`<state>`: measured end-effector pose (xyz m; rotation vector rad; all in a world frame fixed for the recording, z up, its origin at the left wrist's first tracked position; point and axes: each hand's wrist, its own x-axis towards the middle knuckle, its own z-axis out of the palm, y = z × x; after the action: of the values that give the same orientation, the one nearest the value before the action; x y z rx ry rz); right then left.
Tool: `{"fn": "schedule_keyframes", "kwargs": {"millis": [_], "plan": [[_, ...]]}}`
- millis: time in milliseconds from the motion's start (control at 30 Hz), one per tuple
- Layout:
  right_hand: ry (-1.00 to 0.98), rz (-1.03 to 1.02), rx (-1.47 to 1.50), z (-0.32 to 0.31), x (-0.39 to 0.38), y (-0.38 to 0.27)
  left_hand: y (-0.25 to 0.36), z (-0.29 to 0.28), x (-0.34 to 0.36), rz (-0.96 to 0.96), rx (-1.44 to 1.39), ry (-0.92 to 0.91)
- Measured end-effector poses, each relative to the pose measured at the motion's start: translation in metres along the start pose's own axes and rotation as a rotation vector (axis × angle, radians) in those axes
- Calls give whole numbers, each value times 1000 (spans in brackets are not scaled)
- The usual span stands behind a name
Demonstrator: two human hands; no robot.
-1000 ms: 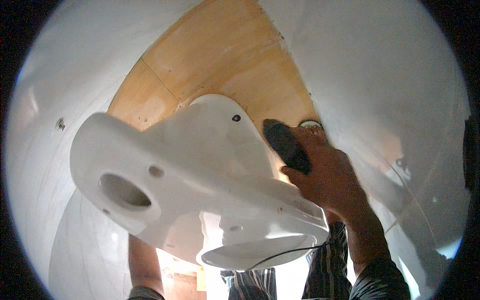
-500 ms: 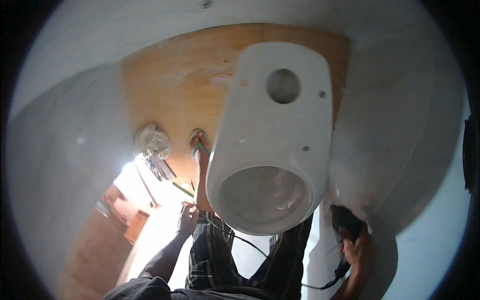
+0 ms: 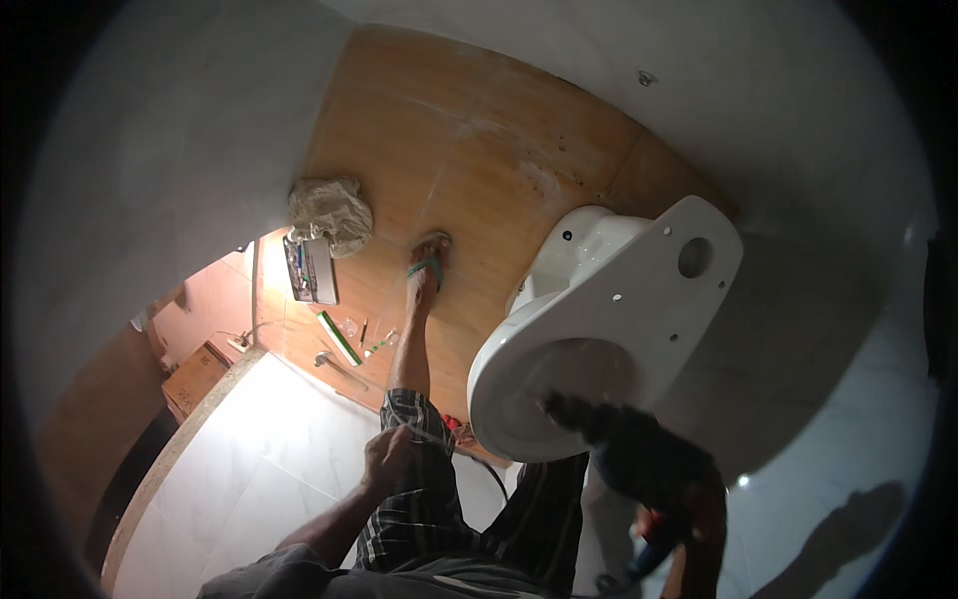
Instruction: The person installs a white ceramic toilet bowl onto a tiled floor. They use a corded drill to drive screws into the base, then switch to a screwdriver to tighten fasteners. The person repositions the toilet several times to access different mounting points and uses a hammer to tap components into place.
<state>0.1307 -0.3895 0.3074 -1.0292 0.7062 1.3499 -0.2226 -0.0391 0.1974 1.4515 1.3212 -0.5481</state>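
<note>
My right hand (image 3: 696, 524) is wrapped round the handle of a dark power drill (image 3: 649, 454), blurred by motion. The drill's nose points left, in front of the oval opening of a white ceramic toilet bowl (image 3: 649, 265). Round holes show in the bowl's upper surface. Over my left thigh, my left hand (image 3: 387, 461) is closed around a thin dark cord (image 3: 427, 436). The cord runs across my lap toward the right; its far end is hidden.
On the tan floor (image 3: 479, 130) lie a crumpled cloth (image 3: 334, 212), an open tool case (image 3: 311, 272), a green strip (image 3: 339, 337) and a hammer (image 3: 339, 369). My sandalled foot (image 3: 429, 262) stands among them. A brown box (image 3: 200, 381) is at lower left, past a pale ledge.
The drill has come up and leftward, from beside the bowl to in front of its opening. My view has turned, so the bowl appears tilted and farther right. My left hand still grips the cord.
</note>
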Motion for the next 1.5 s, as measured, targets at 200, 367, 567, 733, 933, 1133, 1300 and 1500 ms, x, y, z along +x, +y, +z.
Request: {"fn": "schedule_keyframes", "kwargs": {"millis": [200,367,567,733,933,1133,1300,1500], "plan": [[-219,-106,203,195,207,-17,37,-23,-47,198,240,-195],[-517,-201,461,314,429,12,74,52,60,249,335,-481],[-329,-194,557,309,597,30,61,82,192,640,357,-403],[-232,-279,643,233,696,75,81,56,199,348,447,-712],[-179,-345,625,119,755,79,76,84,187,344,386,-681],[-293,-328,289,118,759,77,81,91,178,314,436,-561],[-136,-207,31,139,755,92,80,94,182,265,426,-513],[252,-349,-81,175,730,86,82,88,196,288,455,-614]]}}
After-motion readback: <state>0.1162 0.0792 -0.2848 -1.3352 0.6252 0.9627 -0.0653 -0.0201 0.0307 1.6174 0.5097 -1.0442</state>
